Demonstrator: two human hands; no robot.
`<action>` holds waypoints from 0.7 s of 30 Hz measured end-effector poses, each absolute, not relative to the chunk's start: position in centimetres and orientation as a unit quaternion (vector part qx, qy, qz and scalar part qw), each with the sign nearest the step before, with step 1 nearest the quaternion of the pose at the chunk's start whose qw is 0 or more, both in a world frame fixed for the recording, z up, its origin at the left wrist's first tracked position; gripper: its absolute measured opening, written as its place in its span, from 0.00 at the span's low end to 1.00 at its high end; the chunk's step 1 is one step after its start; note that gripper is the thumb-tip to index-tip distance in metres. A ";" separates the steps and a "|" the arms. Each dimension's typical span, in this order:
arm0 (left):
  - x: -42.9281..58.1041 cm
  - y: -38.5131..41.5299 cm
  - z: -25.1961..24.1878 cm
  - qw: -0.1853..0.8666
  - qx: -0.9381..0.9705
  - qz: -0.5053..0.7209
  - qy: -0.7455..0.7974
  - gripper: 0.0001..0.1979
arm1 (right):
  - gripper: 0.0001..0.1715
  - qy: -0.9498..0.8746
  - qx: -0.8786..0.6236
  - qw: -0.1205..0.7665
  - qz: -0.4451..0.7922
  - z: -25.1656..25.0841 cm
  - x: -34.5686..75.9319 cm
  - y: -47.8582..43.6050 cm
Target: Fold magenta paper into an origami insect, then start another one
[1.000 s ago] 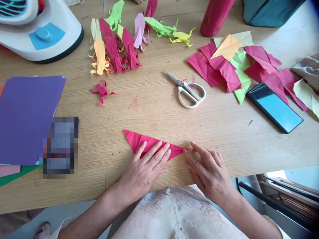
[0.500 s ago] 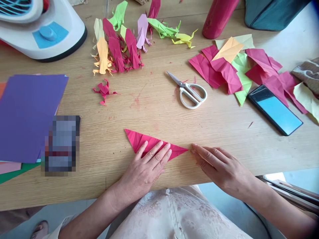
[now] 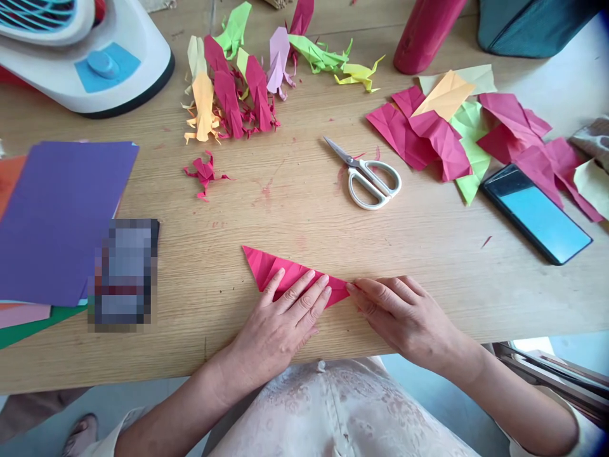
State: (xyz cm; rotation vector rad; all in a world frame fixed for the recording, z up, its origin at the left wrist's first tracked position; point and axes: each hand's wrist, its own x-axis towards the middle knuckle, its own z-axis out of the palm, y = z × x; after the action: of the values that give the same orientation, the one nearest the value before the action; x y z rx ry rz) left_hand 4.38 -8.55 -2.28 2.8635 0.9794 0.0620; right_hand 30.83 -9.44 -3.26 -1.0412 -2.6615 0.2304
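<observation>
A creased triangle of pink origami paper (image 3: pixel 269 263) lies on the wooden table near its front edge. Across its middle rests my left hand (image 3: pixel 285 311), fingers spread and flat, pressing it down. At the paper's right tip, my right hand (image 3: pixel 404 311) pinches the corner between thumb and fingers. Beyond the hands lie white-handled scissors (image 3: pixel 373 181), blades pointing up and left. To the left of them sits a small folded pink paper figure (image 3: pixel 204 172).
Folded paper figures (image 3: pixel 231 95) stand at the back. Crumpled sheets (image 3: pixel 438 139) and a phone (image 3: pixel 537 212) lie right; a red cylinder (image 3: pixel 425 32) stands behind. Coloured paper sheets (image 3: pixel 66 222), a blurred-out phone-like object (image 3: pixel 126 273) and a white appliance (image 3: pixel 118 89) are at left.
My right hand has moved left onto the paper's right tip and closed on it. My left hand stays flat on the paper. The whole view has shifted slightly.
</observation>
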 end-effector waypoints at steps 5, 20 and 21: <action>5.2 -9.0 -2.0 0.065 0.934 0.009 0.351 0.32 | 0.17 -0.923 -0.351 0.141 0.067 -3.0 30.8 -9.5; 6.2 -9.6 -2.6 0.044 0.924 0.009 0.380 0.33 | 0.19 -0.922 -0.353 0.148 0.056 -2.6 30.6 -9.4; 6.3 -9.7 -2.6 0.046 0.923 0.011 0.383 0.33 | 0.19 -0.923 -0.352 0.145 0.053 -2.5 30.6 -9.4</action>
State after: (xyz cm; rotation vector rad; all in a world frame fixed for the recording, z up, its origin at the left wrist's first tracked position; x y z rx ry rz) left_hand 6.26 -9.65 -2.61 2.8174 1.1682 0.0326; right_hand 30.57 -9.40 -2.55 -1.0129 -2.6606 0.1541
